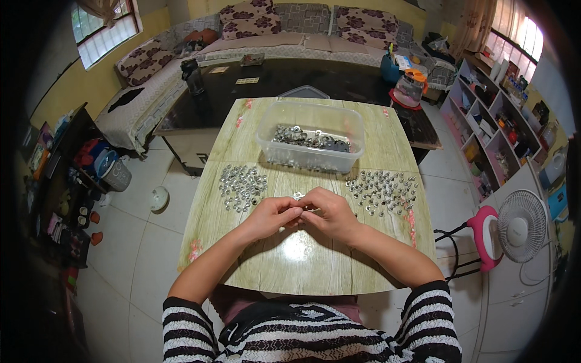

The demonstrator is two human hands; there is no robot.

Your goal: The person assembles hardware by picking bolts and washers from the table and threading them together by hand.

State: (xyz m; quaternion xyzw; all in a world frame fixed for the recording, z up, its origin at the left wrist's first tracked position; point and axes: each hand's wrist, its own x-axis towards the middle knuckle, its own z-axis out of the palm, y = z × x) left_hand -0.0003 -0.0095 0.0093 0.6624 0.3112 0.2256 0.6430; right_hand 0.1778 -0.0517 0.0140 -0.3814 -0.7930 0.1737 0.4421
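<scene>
Pale wood-grain surface [275,266] carries a clear plastic tub [310,144] of metal parts, with a heap of small silver rings [242,186] left and another heap [382,191] right. Between the heaps, left hand [270,216] and right hand [330,215] meet, fingers curled and pinching a small metal piece [298,196] at the fingertips.

Single head-worn fisheye view, looking steeply down and forward from above the seated body — close over the tabletop [315,266], forearms entering from the lower edge. Straight edges bent toward the dark rim; sofa [284,27] and windows squeezed along the top — no second view.
</scene>
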